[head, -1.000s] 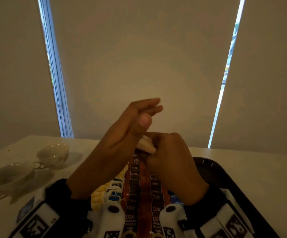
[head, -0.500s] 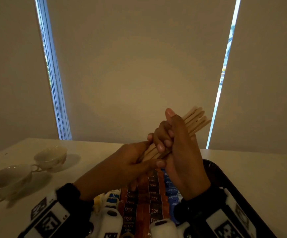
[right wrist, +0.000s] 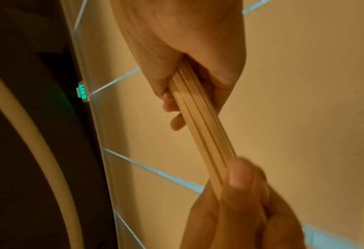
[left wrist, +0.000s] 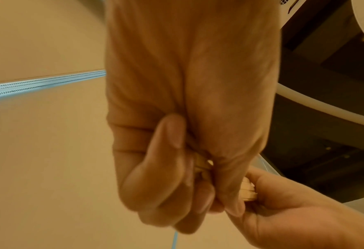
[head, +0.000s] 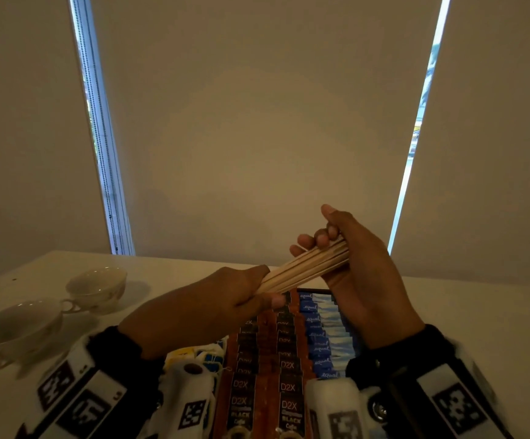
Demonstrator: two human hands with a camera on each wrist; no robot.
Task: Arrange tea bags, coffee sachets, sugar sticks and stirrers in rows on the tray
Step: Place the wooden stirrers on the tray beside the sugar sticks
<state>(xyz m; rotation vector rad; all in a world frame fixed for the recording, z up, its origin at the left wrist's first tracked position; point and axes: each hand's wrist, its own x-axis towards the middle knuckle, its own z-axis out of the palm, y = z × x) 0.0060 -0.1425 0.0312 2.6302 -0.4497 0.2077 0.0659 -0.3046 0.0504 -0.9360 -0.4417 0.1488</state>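
tray (head: pixel 327 291): tea bags (head: pixel 208 356), coffee (head: pixel 263 369), sugar (head: pixel 319 327) rowed; stirrers (head: pixel 305 267) pending, gripped by left hand (head: pixel 213 308) and right hand (head: pixel 362 280).

A bundle of thin pale wooden stirrers (head: pixel 308 269) was held slanted in the air above the tray (head: pixel 312 291). Beneath lay rows: yellow-white tea bags (head: pixel 200 354), brown D2X coffee sachets (head: pixel 263 359), blue Equal sugar sticks (head: pixel 320 331), each overlapping.
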